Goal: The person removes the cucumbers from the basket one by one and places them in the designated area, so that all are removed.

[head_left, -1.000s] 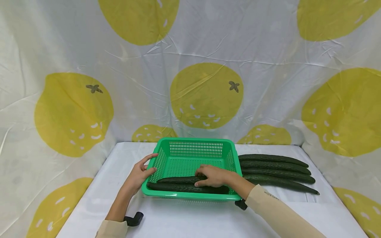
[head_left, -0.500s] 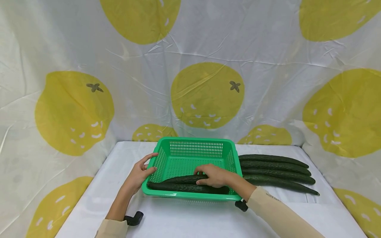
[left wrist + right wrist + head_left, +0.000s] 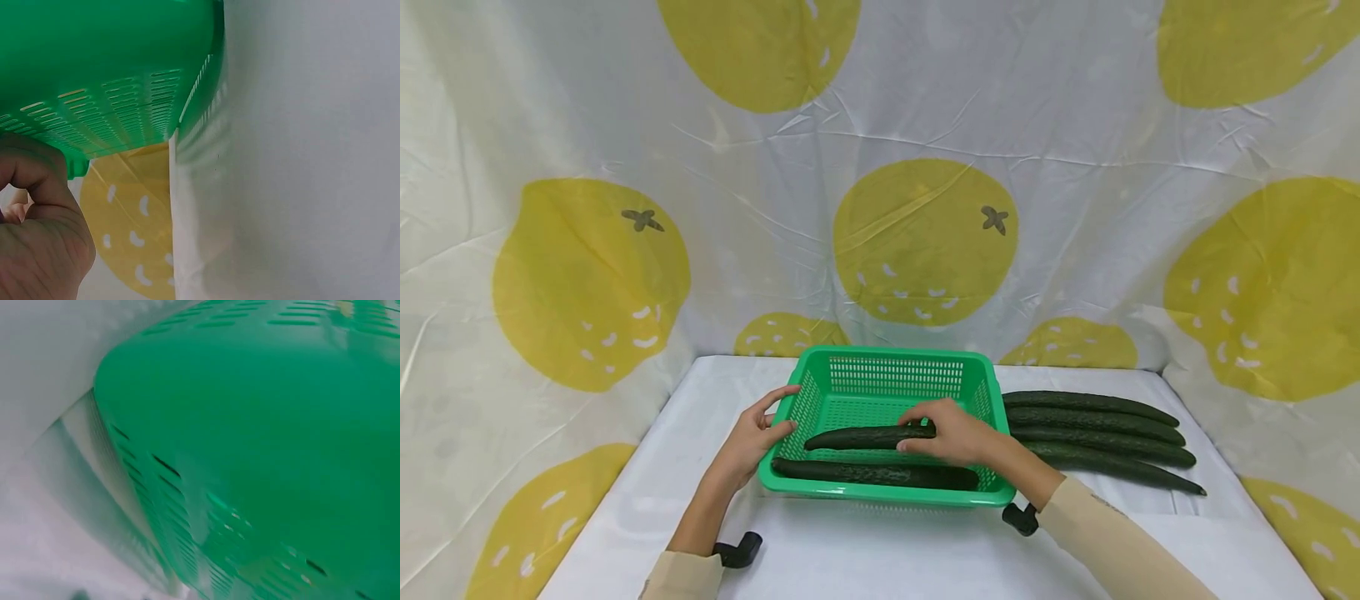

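Note:
A green plastic basket [image 3: 887,497] with slotted walls sits in the middle of the table. My left hand [image 3: 747,446] grips its left rim, thumb over the inside and fingers along the outer edge; the left wrist view shows this hand [image 3: 40,212] beside the basket's slotted wall. Inside the basket, my right hand [image 3: 957,435] pinches the right end of a long dark green cucumber [image 3: 857,437] between thumb and fingers. That end is hidden under the hand. A second cucumber [image 3: 876,474] lies along the front wall, apart from the held one. The right wrist view shows only the basket wall [image 3: 262,419] and cloth.
Several cucumbers [image 3: 1093,403] lie side by side on the white tablecloth [image 3: 850,558], right against the basket's right side. A white curtain with yellow lemons [image 3: 925,242] stands behind. Black wrist-worn pieces [image 3: 739,550] show at both wrists.
The right hand has raised the rear cucumber and shifted it backward, opening a gap between it and the front one. The left hand stays on the rim.

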`<state>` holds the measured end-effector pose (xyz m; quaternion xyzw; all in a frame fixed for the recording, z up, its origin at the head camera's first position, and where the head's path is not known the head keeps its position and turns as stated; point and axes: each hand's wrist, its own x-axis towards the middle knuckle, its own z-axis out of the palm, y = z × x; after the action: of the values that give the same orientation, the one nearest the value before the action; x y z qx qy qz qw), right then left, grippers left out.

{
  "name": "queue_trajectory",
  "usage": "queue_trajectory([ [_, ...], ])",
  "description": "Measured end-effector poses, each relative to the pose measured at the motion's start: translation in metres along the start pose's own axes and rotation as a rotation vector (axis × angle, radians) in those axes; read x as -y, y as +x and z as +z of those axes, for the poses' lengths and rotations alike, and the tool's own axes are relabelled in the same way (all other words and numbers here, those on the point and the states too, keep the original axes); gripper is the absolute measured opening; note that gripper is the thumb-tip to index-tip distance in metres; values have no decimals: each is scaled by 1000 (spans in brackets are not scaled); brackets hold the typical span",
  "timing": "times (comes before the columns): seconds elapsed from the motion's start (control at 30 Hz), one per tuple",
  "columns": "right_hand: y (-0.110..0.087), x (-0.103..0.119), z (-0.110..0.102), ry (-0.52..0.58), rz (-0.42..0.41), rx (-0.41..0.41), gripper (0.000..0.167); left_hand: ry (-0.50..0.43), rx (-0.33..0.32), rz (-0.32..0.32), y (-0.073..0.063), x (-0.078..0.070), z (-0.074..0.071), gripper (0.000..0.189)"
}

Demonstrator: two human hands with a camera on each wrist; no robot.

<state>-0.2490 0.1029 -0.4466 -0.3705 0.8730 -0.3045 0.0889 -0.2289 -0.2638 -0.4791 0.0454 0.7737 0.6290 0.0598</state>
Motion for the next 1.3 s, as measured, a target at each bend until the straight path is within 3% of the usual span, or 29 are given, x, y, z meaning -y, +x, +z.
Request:
queue_trajectory([
  [0.4,-21,16,-31,-14,-24,-92,41,-15,11,-6,1,-1,0,61],
  [0.97,-71,-4,-64,-1,83,-214,39,-3,-3,-16,0,0,-1,61],
  [1.3,-111,-19,-78,-68,99,-267,35,-9,-1,-25,1,0,1,62],
])
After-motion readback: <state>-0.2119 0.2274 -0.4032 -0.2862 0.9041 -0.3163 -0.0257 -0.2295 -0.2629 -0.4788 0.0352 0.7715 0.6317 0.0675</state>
